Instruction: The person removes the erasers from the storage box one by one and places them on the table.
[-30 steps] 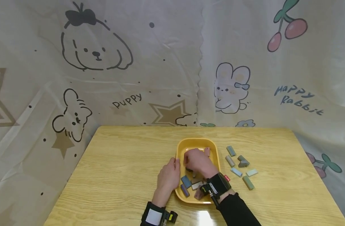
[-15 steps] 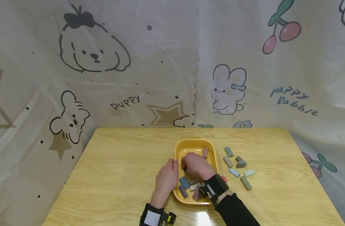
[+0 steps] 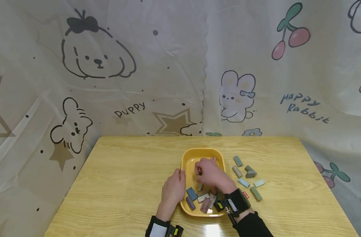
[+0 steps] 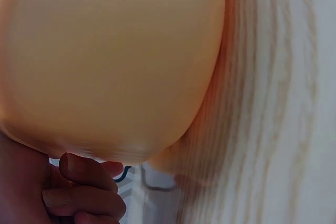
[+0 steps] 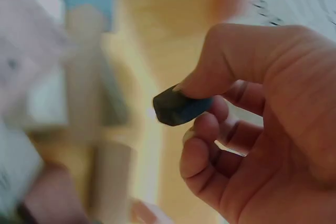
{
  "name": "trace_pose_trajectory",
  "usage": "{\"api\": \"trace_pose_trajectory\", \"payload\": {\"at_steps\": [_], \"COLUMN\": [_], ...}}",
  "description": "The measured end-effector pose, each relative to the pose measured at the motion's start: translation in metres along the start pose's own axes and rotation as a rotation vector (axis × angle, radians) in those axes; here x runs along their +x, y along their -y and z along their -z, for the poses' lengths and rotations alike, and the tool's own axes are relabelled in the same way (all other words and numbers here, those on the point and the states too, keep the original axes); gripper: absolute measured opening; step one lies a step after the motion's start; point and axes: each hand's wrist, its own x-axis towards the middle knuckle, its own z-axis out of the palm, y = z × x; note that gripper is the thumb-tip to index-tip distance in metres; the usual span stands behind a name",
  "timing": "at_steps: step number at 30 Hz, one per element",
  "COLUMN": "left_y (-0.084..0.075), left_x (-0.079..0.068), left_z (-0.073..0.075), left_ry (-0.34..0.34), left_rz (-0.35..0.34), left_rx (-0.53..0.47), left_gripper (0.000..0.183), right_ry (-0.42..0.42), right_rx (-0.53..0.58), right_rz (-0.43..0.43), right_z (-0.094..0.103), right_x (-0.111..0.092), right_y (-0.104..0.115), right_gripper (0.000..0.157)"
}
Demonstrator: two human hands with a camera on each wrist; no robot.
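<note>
A yellow tray (image 3: 191,164) stands on the wooden table, holding several small blocks toward its near end, among them a blue block (image 3: 191,193), a purple block (image 3: 190,203) and a mauve block (image 3: 205,205). My left hand (image 3: 173,186) grips the tray's left rim; its curled fingers (image 4: 86,187) show at the tray wall (image 4: 115,66) in the left wrist view. Over the tray's middle, my right hand (image 3: 211,174) pinches a small dark block (image 5: 178,108) between thumb and fingers. Blocks below that hand look blurred in the right wrist view.
Right of the tray, several blocks lie loose on the table (image 3: 133,177), including a green block (image 3: 255,194), a light blue block (image 3: 244,183) and a pale block (image 3: 259,183). A patterned cloth (image 3: 168,65) hangs behind the table.
My right hand, lower among the blocks before, has lifted and shifted slightly right with the dark block now showing in its fingers. My left hand stays on the rim.
</note>
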Motion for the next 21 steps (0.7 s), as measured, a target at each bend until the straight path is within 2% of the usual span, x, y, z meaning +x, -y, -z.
{"api": "trace_pose_trajectory", "payload": {"at_steps": [3,6,9,11,14,17,21], "left_y": [0.001,0.001,0.001,0.001,0.002,0.002,0.001], "left_x": [-0.001,-0.001,0.000,0.000,0.001,0.000,0.000], "left_z": [0.000,0.000,0.000,0.001,0.001,0.001,-0.001], "left_ry": [0.002,0.013,0.014,0.008,0.002,0.008,0.014], "left_rz": [0.002,0.002,0.001,0.000,-0.001,-0.003,-0.004], "left_rx": [-0.006,-0.015,-0.019,-0.013,-0.008,-0.013,-0.026], "left_gripper": [0.043,0.045,0.046,0.046,0.046,0.046,0.046], "right_ry": [-0.094,-0.180,-0.228,-0.224,-0.170,-0.114,-0.085], "right_rx": [0.064,0.087,0.091,0.084,0.095,0.098,0.078], "right_rz": [-0.016,-0.105,-0.204,-0.254,-0.292,-0.319,-0.349], "right_z": [0.021,0.038,0.043,0.040,0.032,0.024,0.021], "right_x": [-0.018,-0.042,-0.064,-0.075,-0.086,-0.093,-0.096], "right_y": [-0.008,-0.023,-0.045,-0.059,-0.074,-0.082,-0.084], "right_gripper": [0.019,0.019,0.017,0.017,0.016,0.017,0.018]}}
